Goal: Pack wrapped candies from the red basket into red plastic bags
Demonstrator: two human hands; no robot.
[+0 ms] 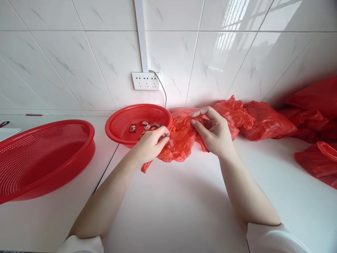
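Note:
A crumpled red plastic bag [179,144] lies against the right side of a small red perforated basket [116,137]. My left hand [154,140] is at the bag's left edge, its thumb and fingers closed on the thin film. On the other side, my right hand [214,131] has thumb and index finger curled together at the bag's upper part, pinching it. Several small wrapped packets [133,128] with dark red and pale printing lie in the basket, partly hidden behind my left hand. The bag's contents cannot be made out.
A larger red perforated basket [89,140] stands at the left. More red plastic bags [268,121] line the wall to the right, with another bag [318,163] nearer the right edge. A power socket [145,81] with a cable is on the tiled wall.

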